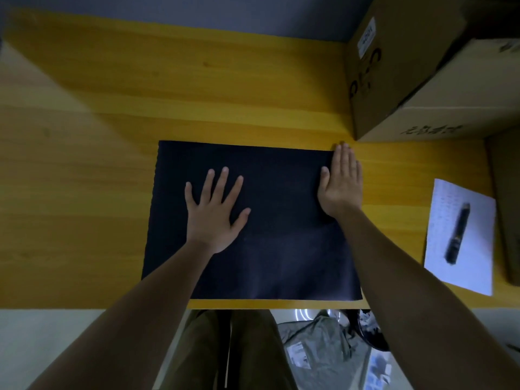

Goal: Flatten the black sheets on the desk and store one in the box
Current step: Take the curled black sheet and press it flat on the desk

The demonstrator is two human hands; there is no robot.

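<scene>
A black sheet [275, 220] lies flat on the yellow wooden desk [112, 164], near its front edge. My left hand [215, 213] rests palm down on the sheet's left half with the fingers spread. My right hand [342, 182] lies flat with fingers together on the sheet's right edge, its fingertips at the far right corner. Neither hand holds anything. A large cardboard box [416, 74] stands at the back right of the desk, just beyond my right hand. I cannot tell whether more than one sheet lies in the stack.
A white paper [475, 277] with a dark pen-like object [457, 233] on it lies at the right. Another brown box edge [506, 206] shows at the far right. Below the desk are my legs and grey bags [320, 342] on the floor.
</scene>
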